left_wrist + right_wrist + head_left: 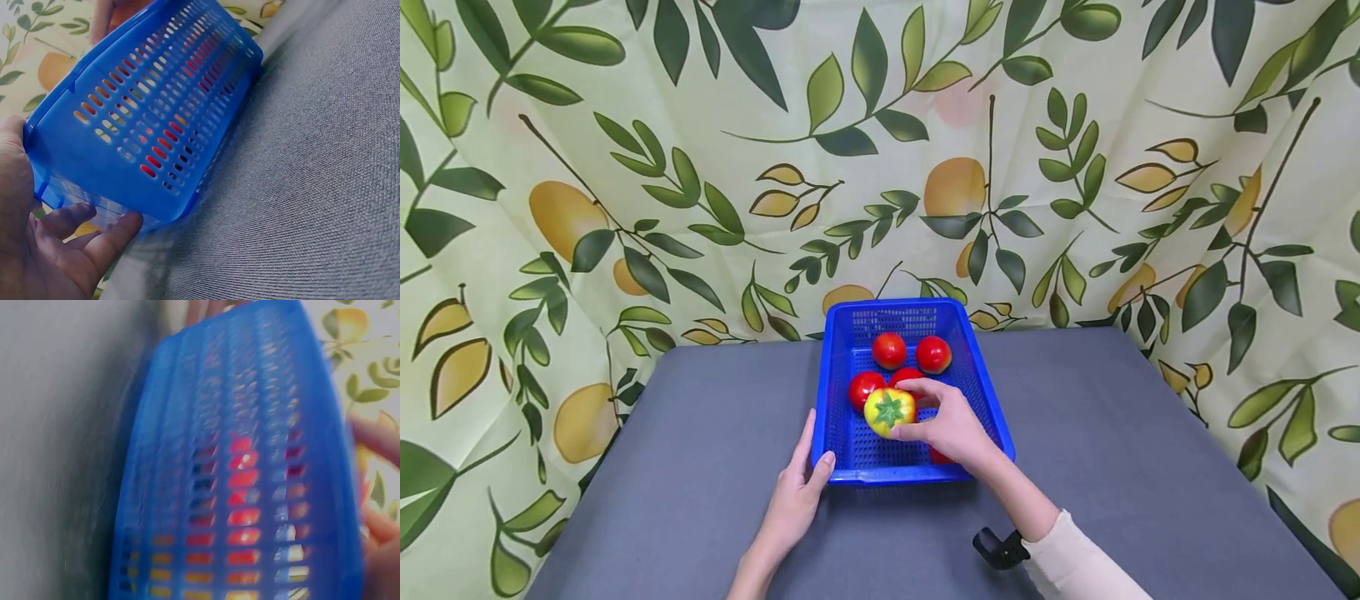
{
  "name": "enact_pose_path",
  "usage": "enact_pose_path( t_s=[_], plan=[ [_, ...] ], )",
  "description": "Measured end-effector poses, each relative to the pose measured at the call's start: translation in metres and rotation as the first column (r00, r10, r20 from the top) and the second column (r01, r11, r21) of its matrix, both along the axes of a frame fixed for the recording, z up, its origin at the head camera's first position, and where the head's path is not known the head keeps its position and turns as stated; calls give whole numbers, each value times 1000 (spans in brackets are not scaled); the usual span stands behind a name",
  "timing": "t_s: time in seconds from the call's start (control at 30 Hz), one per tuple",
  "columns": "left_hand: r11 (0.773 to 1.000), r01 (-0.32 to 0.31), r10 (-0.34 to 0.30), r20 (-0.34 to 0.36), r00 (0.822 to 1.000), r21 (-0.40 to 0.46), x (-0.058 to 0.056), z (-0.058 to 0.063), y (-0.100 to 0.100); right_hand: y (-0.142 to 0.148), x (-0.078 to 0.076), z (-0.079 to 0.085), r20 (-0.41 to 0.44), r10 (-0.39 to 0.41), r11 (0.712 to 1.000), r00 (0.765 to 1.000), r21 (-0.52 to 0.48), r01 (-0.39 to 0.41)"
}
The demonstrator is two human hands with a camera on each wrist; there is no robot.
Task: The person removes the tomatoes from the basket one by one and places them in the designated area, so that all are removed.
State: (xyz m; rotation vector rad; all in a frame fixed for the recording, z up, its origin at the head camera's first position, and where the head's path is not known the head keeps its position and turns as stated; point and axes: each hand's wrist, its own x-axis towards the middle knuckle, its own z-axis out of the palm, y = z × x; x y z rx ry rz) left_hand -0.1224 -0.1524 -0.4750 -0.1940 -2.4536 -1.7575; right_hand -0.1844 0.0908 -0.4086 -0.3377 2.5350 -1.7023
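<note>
A blue plastic basket (988, 392) with slotted sides sits on the grey table. Over its inside, my right hand (951, 421) pinches a tomato (889, 412) between thumb and fingers; its yellow top and green star-shaped calyx face the head camera. Several red tomatoes (889, 351) lie in the basket, one partly hidden beneath my right hand. My left hand (797, 492) holds the basket's near left corner, thumb at the rim. In the left wrist view, the fingers (115, 240) of that hand reach round the basket wall. Blur softens the right wrist view.
The grey tabletop (722, 467) extends to both sides of the basket. A leaf-and-fruit patterned cloth (880, 167) hangs behind the table and along its sides. A black device (1000, 548) is strapped at my right wrist.
</note>
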Motion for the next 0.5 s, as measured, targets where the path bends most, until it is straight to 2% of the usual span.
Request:
enact_pose_path(
  t_s=[0.17,0.37,0.5],
  plan=[
    [1000,10,-10,-1,1000,17,-1,0,2,7,14,12,22,-209,974,978,-90,210],
    [1000,15,-15,-7,1000,14,-2,-1,2,30,23,30,-1,-328,936,945,-139,325],
    [1000,4,-4,-6,1000,6,-2,-2,0,44,28,36,-44,-421,899,906,-152,411]
  ],
)
